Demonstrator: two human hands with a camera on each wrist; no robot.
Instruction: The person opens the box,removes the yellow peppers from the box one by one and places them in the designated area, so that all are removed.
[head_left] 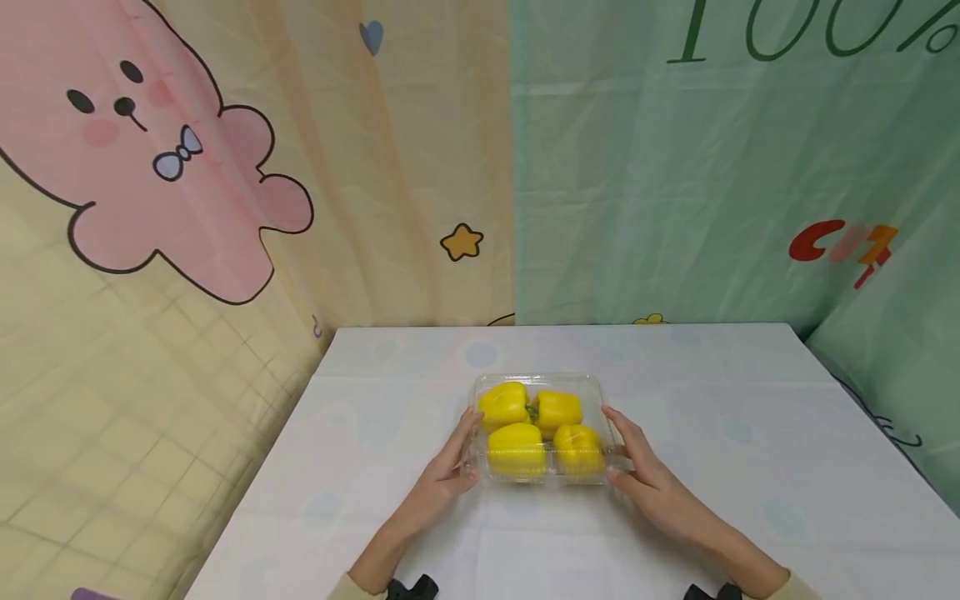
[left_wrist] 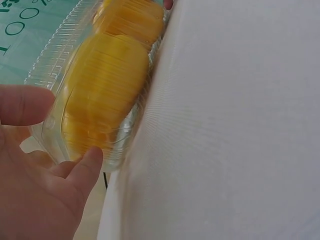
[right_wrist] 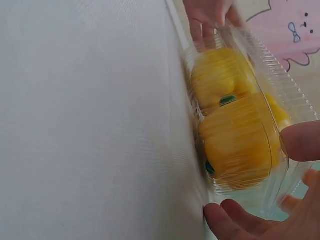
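Observation:
A clear plastic box [head_left: 540, 481] holding several yellow bell peppers [head_left: 516, 450] sits on the white table. My left hand [head_left: 444, 475] grips its left side, and my right hand [head_left: 656, 487] grips the right side. In the left wrist view the left hand [left_wrist: 42, 185] has its thumb and fingers around the box's end, close to a pepper [left_wrist: 105, 85]. The right wrist view has the right hand [right_wrist: 280, 215] around the opposite end, beside a pepper [right_wrist: 240, 145]; the left hand's fingers [right_wrist: 202, 25] show at the far end.
A white cloth with faint pastel dots covers the table [head_left: 375, 417]. Behind it hang curtains, a cream one [head_left: 405, 150] with a pink bear and a green one [head_left: 660, 167] with lettering. A purple object [head_left: 92, 594] shows at the lower left edge.

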